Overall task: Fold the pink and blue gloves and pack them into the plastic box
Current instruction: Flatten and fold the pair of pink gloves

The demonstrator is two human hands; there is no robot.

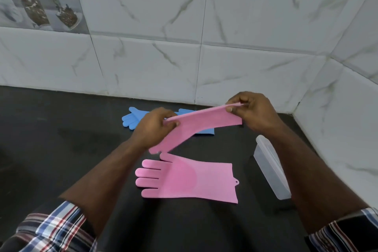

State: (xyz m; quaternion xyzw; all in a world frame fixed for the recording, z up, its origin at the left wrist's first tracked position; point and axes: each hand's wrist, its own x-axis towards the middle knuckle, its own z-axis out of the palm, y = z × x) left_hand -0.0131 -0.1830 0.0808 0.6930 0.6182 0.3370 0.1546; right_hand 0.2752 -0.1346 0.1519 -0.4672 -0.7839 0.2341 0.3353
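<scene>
I hold one pink glove (pixel 196 127) in the air above the black counter. My left hand (pixel 152 129) pinches its upper edge near the finger end, and my right hand (pixel 252 111) pinches the cuff end. A second pink glove (pixel 188 179) lies flat on the counter below, fingers pointing left. Blue gloves (pixel 133 118) lie behind my hands near the wall, partly hidden. The clear plastic box (pixel 271 166) stands on the counter at the right, partly behind my right forearm.
The black counter (pixel 61 139) runs to a marble-tiled wall (pixel 153 63) at the back and another tiled wall (pixel 337 118) at the right, forming a corner. My checked sleeves show at the bottom corners.
</scene>
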